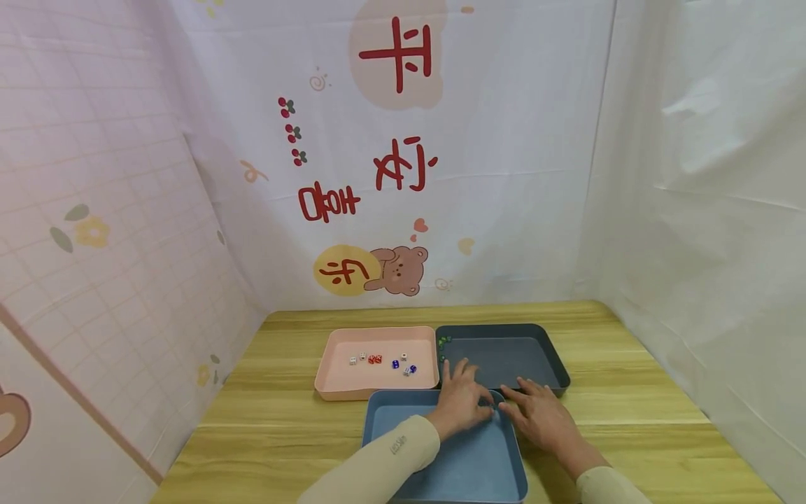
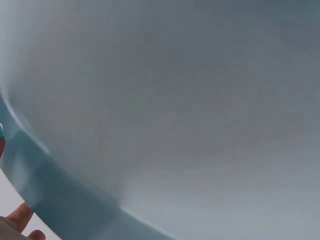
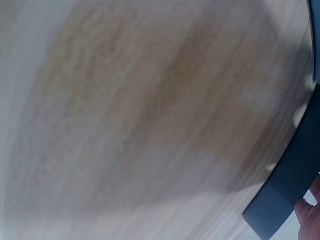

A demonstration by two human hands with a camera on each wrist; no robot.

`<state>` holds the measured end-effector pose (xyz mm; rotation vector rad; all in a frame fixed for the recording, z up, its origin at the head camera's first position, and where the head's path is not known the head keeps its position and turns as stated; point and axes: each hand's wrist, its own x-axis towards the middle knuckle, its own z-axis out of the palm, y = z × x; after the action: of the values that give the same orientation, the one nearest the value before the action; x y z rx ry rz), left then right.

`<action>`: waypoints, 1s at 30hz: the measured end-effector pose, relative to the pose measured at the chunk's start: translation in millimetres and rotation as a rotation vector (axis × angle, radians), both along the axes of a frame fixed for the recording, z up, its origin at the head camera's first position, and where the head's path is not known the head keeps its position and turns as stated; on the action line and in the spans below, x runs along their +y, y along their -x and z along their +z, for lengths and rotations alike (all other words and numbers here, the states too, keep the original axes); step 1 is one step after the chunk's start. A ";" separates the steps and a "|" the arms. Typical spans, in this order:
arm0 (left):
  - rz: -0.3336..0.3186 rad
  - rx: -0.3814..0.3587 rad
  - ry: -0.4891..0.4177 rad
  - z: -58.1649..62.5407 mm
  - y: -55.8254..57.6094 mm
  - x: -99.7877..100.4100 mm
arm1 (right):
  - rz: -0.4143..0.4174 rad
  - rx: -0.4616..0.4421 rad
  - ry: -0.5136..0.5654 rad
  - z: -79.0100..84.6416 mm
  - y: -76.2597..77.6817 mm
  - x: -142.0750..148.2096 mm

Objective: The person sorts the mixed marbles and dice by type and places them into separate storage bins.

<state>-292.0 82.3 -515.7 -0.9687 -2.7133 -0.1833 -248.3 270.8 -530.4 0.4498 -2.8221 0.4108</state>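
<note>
My left hand [image 1: 461,402] reaches over the far right corner of the blue tray [image 1: 469,465]. Its thumb and a finger close around a small dark green die [image 1: 494,406] there, partly hidden by the fingertips. In the left wrist view, only a fingertip and a shiny teal bit show at the left edge. My right hand [image 1: 541,416] rests by the same corner, fingers spread, some fingertips at the near rim of the dark grey tray [image 1: 516,357]. Several green dice [image 1: 443,343] lie along that tray's left side.
A pink tray [image 1: 378,385] stands at the back left with white dice [image 1: 353,360], red dice [image 1: 375,359] and blue dice [image 1: 395,364]. The three trays sit close together on a wood-grain table [image 1: 264,434]. Printed white cloth [image 1: 522,175] hangs behind and at the sides.
</note>
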 end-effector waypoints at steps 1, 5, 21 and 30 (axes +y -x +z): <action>0.001 -0.003 -0.009 2.0 0.6 -0.7 | -0.001 0.000 0.000 0.2 -0.1 0.3; -0.003 -0.028 -0.069 9.5 5.0 -4.5 | -0.007 0.002 -0.002 -0.1 0.0 1.1; 0.147 -0.114 -0.259 45.6 43.3 -19.2 | -0.009 -0.013 -0.022 -2.8 3.8 -1.6; 0.242 -0.140 -0.373 42.8 72.4 -16.1 | -0.010 0.003 -0.012 -3.1 3.4 -0.3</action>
<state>-364.4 66.2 -472.9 -0.5357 -2.7458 -0.7025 -251.7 270.6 -533.5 0.4384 -2.8239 0.3906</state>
